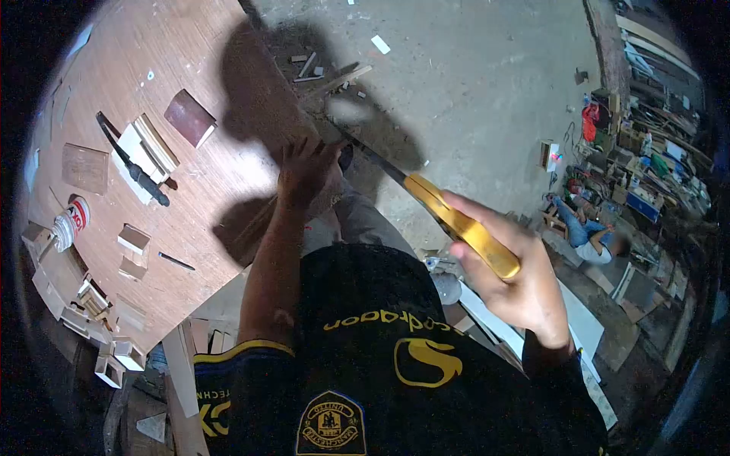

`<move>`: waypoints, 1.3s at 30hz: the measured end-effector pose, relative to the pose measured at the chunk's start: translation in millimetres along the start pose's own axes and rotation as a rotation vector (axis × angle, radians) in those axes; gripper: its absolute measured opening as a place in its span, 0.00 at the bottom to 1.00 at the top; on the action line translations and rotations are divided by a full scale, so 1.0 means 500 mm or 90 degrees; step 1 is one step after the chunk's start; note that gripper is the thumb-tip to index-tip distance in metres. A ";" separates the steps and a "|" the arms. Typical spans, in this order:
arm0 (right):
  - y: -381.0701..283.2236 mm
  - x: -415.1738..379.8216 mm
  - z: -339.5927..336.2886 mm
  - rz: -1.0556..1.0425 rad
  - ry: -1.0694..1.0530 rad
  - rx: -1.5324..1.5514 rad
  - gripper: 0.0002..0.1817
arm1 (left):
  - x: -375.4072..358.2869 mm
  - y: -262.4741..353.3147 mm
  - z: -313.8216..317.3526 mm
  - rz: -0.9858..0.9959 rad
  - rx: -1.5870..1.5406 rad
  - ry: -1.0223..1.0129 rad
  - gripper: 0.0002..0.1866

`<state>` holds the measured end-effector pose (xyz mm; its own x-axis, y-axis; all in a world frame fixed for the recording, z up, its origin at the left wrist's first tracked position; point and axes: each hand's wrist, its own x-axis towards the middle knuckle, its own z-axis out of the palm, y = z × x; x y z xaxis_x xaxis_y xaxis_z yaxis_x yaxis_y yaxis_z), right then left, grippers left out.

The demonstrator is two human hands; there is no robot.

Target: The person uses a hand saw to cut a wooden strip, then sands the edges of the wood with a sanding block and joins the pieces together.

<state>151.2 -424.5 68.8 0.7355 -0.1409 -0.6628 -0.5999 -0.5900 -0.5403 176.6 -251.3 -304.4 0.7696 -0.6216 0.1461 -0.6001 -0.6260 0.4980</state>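
Observation:
My right hand (521, 277) is wrapped around the yellow handle (464, 224) of a handsaw, held out over the floor to the right of the table. Its narrow dark blade (380, 162) points up and left, with the tip close to my left hand. At the table's edge, my left hand (306, 171) has its fingers spread and lies palm down. Whatever is under that palm is hidden. A wooden strip (350, 77) shows past the edge, among offcuts on the floor.
On the wooden table (201, 45) are a brown curved block (190, 118), a black-handled tool (137, 171), a white-and-red container (72, 222), a pen (176, 261) and several small wooden pieces. Another person (589, 235) sits at the right near piled wood and clutter (646, 159).

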 end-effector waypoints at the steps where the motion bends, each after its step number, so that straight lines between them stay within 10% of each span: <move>1: 0.005 -0.006 -0.002 0.017 0.006 0.024 0.23 | 0.007 0.002 -0.007 -0.006 0.003 0.004 0.20; 7: 0.061 0.035 0.060 -0.060 0.081 -0.026 0.23 | 0.004 0.019 -0.024 -0.064 -0.004 -0.149 0.15; 9: 0.047 0.069 0.068 -0.070 0.032 -0.040 0.22 | 0.007 0.013 -0.024 -0.029 -0.002 0.007 0.11; 39: 0.047 0.094 0.065 -0.090 0.026 -0.030 0.23 | 0.009 0.024 -0.030 -0.020 0.011 -0.094 0.10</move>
<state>161.4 -419.1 8.2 0.8244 -0.0860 -0.5595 -0.4751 -0.6423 -0.6015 176.2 -254.4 -284.8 0.7487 -0.6629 0.0033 -0.5807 -0.6536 0.4854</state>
